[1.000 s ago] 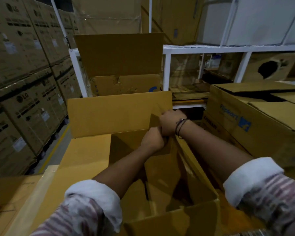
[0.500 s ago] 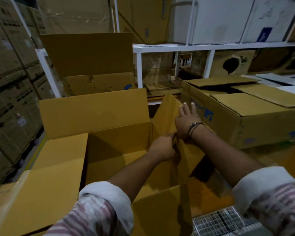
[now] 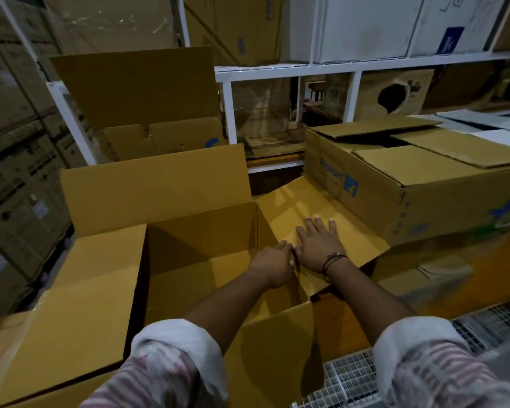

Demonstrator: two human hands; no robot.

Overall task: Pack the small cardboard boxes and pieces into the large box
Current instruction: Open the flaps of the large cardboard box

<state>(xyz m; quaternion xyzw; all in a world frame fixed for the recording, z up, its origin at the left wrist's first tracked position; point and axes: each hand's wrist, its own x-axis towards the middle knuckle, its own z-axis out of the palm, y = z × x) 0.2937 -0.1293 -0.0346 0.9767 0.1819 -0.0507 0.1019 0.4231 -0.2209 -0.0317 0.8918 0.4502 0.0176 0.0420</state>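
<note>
The large box (image 3: pixel 200 228) looks light, stiff corrugated card, best taken by its rim. Our right grip (image 3: pixel 317 248) lies flat, fingers straight, pressing the right flap (image 3: pixel 324 204) outward. Our left grip (image 3: pixel 273 265) curls over the rim at that fold. We see nothing inside; the printed box (image 3: pixel 395 184) just beside the flap hides its contents.

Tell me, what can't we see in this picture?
Head view:
- Large box floor, near part: hidden by arms and front wall.
- Left hand fingertips: tucked behind the hand, grip on flap unclear.
- Flipkart box inside: too dark.
- LG boxes: cut off by left edge.
</note>
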